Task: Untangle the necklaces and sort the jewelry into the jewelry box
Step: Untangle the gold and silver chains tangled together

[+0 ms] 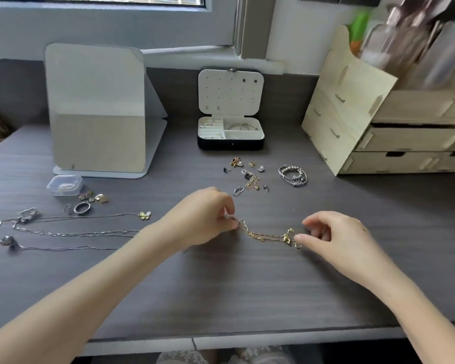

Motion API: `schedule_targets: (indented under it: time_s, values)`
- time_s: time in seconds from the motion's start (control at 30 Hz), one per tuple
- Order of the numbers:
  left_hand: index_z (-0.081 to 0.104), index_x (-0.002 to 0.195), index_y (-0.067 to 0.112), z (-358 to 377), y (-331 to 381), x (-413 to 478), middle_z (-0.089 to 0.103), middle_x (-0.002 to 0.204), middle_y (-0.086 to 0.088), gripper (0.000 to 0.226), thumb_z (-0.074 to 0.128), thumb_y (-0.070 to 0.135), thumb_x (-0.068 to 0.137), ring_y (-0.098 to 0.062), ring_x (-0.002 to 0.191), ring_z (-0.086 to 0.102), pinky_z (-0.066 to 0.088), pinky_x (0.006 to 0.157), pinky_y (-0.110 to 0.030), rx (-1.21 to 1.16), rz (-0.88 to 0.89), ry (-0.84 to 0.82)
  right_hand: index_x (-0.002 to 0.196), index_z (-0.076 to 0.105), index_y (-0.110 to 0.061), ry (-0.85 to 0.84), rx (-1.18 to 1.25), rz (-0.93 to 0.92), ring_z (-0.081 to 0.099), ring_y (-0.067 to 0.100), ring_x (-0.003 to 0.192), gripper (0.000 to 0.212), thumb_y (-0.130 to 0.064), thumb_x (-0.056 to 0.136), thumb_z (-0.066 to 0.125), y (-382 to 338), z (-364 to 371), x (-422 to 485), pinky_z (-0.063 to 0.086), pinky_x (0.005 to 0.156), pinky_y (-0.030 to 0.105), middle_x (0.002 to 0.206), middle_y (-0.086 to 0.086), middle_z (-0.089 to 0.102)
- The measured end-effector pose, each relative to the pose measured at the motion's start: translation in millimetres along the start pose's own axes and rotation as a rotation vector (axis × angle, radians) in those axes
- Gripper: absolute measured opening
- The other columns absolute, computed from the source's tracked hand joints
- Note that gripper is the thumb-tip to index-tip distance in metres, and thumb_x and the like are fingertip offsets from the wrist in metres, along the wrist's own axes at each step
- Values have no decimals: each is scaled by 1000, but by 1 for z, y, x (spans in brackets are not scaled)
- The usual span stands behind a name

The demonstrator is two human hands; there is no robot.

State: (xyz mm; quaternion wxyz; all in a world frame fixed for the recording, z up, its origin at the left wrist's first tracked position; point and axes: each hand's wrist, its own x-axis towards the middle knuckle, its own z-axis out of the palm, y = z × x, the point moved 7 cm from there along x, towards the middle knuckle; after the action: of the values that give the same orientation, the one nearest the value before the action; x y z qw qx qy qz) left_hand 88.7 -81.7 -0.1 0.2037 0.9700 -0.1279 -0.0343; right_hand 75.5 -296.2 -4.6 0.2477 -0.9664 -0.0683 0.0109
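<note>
A thin gold chain (267, 235) with a small gold pendant lies stretched across the middle of the dark desk. My left hand (208, 216) pinches its left end and my right hand (331, 235) pinches its right end by the pendant. The open jewelry box (230, 144) stands behind, black outside and white inside, with rings and a bangle in its compartments. Three silver necklaces (76, 233) lie straightened in rows at the left; the top one carries a butterfly charm (145, 215).
A loose pile of earrings and chains (247, 177) and coiled bead bracelets (293, 175) lie before the box. A ring (82, 207), small charms and a clear plastic case (65, 185) sit at left. A standing mirror (97, 109) is back left, a wooden drawer organizer (394, 132) back right.
</note>
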Motion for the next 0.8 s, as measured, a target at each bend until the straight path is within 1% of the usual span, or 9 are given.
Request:
schedule_targets:
  time_s: [0.23,0.33,0.43,0.5,0.57,0.63,0.7,0.77,0.8]
  values:
    - [63,94,15,12,8,6,51,96,1,9,62,22,88,-18,87,54,34,69,-22,1,69,-47,81,60,-29,3,-32,-15,48,1,68,11,-31,79,71,-9,5,9,33,63,22,80,-10,57]
    - [63,93,14,14,8,6,49,95,2,10,59,22,90,-19,90,55,31,68,-20,14,80,-48,80,60,-29,75,-45,-131,47,0,70,10,-30,80,70,-20,-2,3,31,63,10,79,-11,55]
    - [62,94,13,14,7,7,48,94,3,10,58,22,91,-19,88,54,29,66,-19,19,73,-49,87,60,-30,10,-141,-217,45,7,79,13,-38,81,67,-29,5,-4,30,66,18,79,-14,48]
    - [62,93,14,14,6,8,49,94,3,10,58,23,91,-16,85,51,28,65,-18,16,71,-53,89,60,-27,-8,-174,-242,43,9,82,13,-37,84,65,-30,9,-3,29,70,21,81,-13,47]
    - [61,91,16,13,5,8,51,94,4,8,58,23,90,-15,84,51,29,66,-18,5,71,-56,86,62,-21,26,-221,-299,48,13,81,10,-30,85,66,-34,13,-3,39,71,25,82,-9,52]
    - [59,88,19,12,5,8,52,94,3,4,58,22,90,-15,82,50,31,66,-18,-20,72,-52,70,61,-15,96,-338,-422,55,19,67,14,-16,75,74,-40,17,-3,48,55,26,69,-3,56]
    - [61,91,19,9,6,7,53,95,3,3,58,19,90,-14,83,53,35,67,-15,-68,81,-23,58,58,-16,154,-417,-514,54,20,53,17,-13,73,67,-45,17,-4,44,42,23,57,-2,54]
    - [64,98,18,6,8,6,53,97,7,11,57,16,90,-8,84,54,35,69,-6,-148,86,4,60,60,-16,159,-356,-537,56,21,53,21,-19,79,52,-49,10,-3,46,44,23,58,-3,57]
    - [65,102,19,4,10,6,54,98,10,14,57,15,91,-5,87,54,36,73,-5,-198,88,6,64,63,-16,146,-266,-516,58,20,57,23,-20,82,49,-52,2,-2,47,49,25,61,-3,60]
